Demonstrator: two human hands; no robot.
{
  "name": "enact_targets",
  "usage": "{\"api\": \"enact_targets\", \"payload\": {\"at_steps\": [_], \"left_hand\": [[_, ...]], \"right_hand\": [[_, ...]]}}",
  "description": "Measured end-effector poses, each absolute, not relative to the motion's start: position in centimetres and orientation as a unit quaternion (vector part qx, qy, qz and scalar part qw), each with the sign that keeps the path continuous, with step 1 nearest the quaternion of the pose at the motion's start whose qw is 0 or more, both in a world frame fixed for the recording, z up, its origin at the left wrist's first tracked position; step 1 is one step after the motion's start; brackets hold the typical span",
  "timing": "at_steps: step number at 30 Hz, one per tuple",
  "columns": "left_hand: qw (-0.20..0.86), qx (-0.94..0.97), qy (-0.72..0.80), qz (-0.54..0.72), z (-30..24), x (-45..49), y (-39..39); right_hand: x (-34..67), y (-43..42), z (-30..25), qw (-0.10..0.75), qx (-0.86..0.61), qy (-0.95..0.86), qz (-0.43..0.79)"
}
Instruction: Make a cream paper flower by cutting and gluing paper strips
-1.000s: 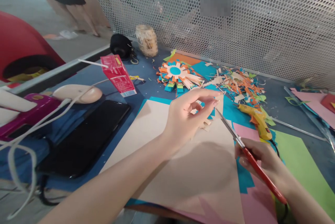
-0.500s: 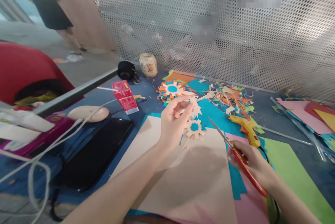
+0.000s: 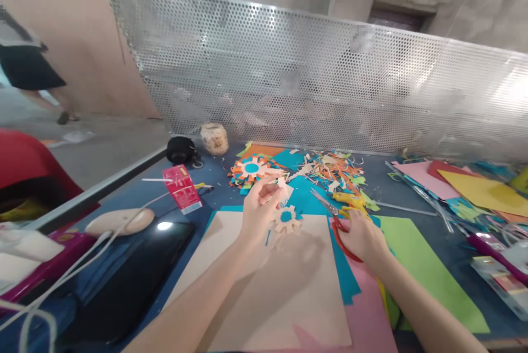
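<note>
My left hand [image 3: 259, 207] pinches a small cut piece of cream paper [image 3: 284, 192] between thumb and fingers. Just below it, a cream gear-shaped paper cutout [image 3: 297, 223] with a blue centre rests near the top of a large cream sheet [image 3: 280, 298]. To the right, my right hand [image 3: 365, 237] is closed on red-handled scissors [image 3: 340, 235], whose blades point up and left, apart from the paper piece. Behind that hand lies a yellow glue gun [image 3: 348, 199], its grip partly hidden. Further back sits a layered paper flower [image 3: 264, 165] in orange, cream and blue.
Paper scraps [image 3: 332, 171] are heaped by the perforated metal screen [image 3: 247, 67]. At left lie a black phone [image 3: 127, 281], white cables, a red packet [image 3: 181, 188] and a twine-wrapped jar [image 3: 215, 138]. Green paper [image 3: 424, 270] and a coloured paper stack [image 3: 474, 188] lie right.
The view has tilted up, showing more wall and an exit sign. My right hand has moved the scissors forward, nearer the glue gun, and turned them. My left hand still pinches the paper piece.
</note>
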State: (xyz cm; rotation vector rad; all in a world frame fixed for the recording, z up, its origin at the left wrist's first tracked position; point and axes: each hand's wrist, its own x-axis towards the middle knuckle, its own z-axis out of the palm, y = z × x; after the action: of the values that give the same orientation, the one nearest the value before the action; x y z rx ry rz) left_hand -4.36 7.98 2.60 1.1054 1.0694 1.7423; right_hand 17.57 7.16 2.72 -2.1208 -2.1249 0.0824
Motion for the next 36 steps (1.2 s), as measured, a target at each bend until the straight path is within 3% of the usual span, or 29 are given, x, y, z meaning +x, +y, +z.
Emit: {"api": "enact_targets", "payload": {"at_steps": [6,16,20,24,36], "left_hand": [[0.389,0.453,0.458,0.658,2.0,-4.1,8.3],[0.391,0.469,0.503,0.611,2.5,-3.8,7.7],[0.384,0.478,0.495,0.616,1.7,-3.8,7.9],[0.391,0.505,0.498,0.587,0.9,-3.6,8.0],[0.409,0.508,0.519,0.552,1.4,-2.9,7.4]], "right_hand": [[17.8,7.1,2.2,0.083,-0.691,-0.716,0.049],[19.4,7.6,4.6,0.185,-0.684,-0.706,-0.007],[20.9,9.3,4.2,0.11,-0.77,-0.626,-0.06],[21.5,10.9,2.8,0.055,-0.8,-0.597,0.013],[22.0,11.4,2.9,0.125,-0.771,-0.61,0.132]]}}
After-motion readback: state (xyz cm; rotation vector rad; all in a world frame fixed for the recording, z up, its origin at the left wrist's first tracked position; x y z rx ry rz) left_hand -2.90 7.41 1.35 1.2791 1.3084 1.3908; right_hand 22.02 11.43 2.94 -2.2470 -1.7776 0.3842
